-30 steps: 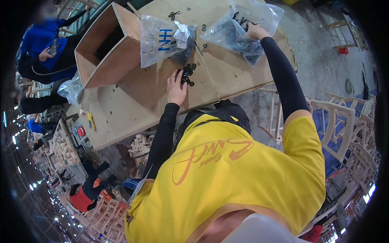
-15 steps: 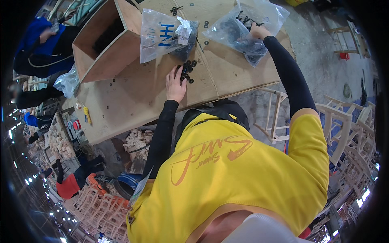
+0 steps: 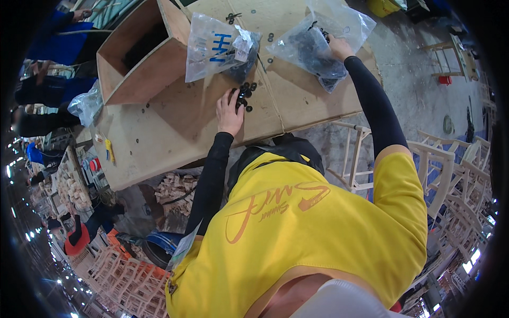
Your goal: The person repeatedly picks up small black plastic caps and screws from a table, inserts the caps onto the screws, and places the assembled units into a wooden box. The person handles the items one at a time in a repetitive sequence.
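Note:
My left hand (image 3: 229, 114) rests on the tabletop with its fingers slightly apart and bent, their tips touching a small heap of black washers (image 3: 248, 90). At the far right, my right hand (image 3: 341, 49) is at the mouth of a clear plastic bag (image 3: 297, 40) filled with dark small parts. Its fingers are drawn together beside thin black bolt-like pieces (image 3: 324, 33); what they pinch is too small to make out. A second clear bag (image 3: 204, 47) with blue marking and dark parts at its bottom lies between the hands, beyond the heap.
A wooden bin (image 3: 135, 82) with dark contents stands at the table's left. A yellow-handled tool (image 3: 110, 151) lies near the left edge. Loose black bolts (image 3: 231, 18) are at the back. Wooden chair frames (image 3: 437, 164) stand on the right; co-workers (image 3: 63, 40) are on the left.
My right hand has shifted slightly down at the bag's mouth, and the bag's plastic has changed shape. My left hand stays by the washers. Co-workers at left have moved.

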{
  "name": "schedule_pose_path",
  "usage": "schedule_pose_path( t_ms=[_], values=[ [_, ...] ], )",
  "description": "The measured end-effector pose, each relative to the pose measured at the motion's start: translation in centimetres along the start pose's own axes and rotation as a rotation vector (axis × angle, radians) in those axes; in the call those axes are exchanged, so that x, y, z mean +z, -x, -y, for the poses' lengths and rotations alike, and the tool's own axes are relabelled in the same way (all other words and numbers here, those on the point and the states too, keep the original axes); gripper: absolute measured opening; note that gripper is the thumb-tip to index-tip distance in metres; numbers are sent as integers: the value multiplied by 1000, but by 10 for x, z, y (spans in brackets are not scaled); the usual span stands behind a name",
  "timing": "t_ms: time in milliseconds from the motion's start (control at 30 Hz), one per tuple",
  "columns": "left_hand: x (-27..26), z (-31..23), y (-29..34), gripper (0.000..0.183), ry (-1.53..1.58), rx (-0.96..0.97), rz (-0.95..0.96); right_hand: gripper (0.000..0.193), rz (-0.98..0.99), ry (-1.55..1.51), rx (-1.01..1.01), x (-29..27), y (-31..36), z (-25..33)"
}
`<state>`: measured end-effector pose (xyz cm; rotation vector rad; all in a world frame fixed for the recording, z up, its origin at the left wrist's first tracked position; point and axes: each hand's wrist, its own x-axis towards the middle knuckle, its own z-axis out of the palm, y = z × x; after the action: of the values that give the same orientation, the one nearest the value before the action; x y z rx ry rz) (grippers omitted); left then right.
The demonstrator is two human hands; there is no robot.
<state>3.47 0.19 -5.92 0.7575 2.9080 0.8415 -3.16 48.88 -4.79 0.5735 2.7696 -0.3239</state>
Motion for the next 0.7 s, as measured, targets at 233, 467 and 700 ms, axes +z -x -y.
schedule_pose_path(
  t_ms=[233, 467, 700],
  values=[
    [1, -2, -1, 56, -20, -9, -8, 40, 29, 94, -112, -1, -14, -8],
    [-2, 0, -1, 56, 5, 7, -15, 59, 5, -25, 3, -16, -10, -20],
    [-2, -1, -4, 56, -1, 32, -14, 77, -79, -974, 325, -6, -33, -78]
  ],
)
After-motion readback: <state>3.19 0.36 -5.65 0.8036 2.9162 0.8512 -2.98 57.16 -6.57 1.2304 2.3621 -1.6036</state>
